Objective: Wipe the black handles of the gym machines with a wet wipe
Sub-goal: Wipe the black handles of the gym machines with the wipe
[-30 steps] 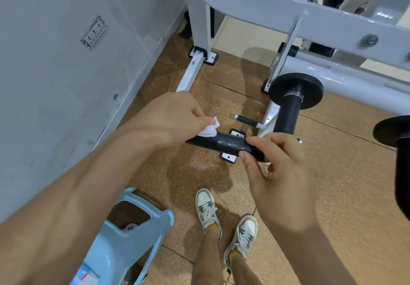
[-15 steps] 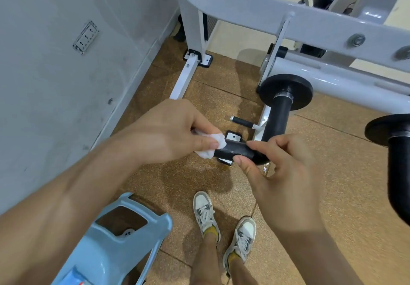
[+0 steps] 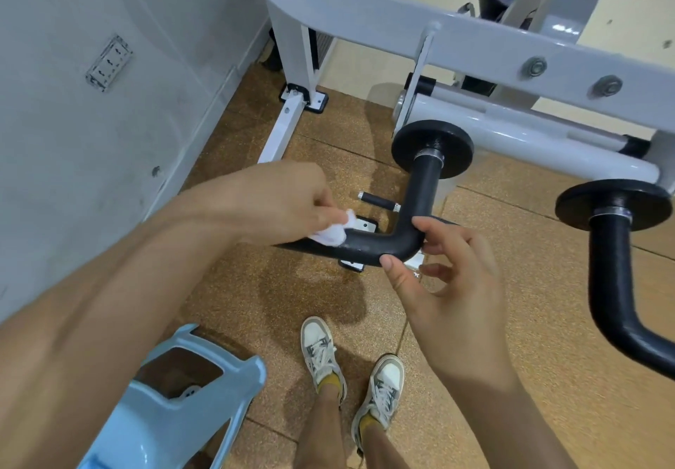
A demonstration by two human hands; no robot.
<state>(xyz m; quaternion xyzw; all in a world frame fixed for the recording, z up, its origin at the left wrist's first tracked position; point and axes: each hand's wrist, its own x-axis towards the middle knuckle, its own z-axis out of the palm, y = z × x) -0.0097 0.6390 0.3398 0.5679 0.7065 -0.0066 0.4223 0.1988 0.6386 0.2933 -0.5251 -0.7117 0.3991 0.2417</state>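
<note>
- Here, our left hand (image 3: pixel 277 205) pinches the bunched wet wipe (image 3: pixel 332 233) in its fingertips and presses it onto the black handle (image 3: pixel 369 245), on the straight length at nine o'clock of the bend; bunching it small likely puts the pressure on one strip at a time.
- Our right hand (image 3: pixel 449 278) pinches the bend itself between thumb and forefinger, the other fingers loosely curled off it; we judge this steadies the handle against the rubbing.
- From the bend the handle rises toward twelve o'clock to a black disc (image 3: pixel 403 147) on the white machine frame (image 3: pixel 365 8).
- At three o'clock a second black handle (image 3: pixel 613 286) hangs well apart from both hands, untouched; we take it as a job to come.
- At seven o'clock a blue plastic stool (image 3: pixel 175 414) stands beside our legs, and our sneakers (image 3: pixel 321 351) are at six o'clock on the brown floor (image 3: pixel 511 322).
- The wall (image 3: pixel 91 139) runs from nine to eleven o'clock, with a socket plate (image 3: pixel 109 63) on it.
</note>
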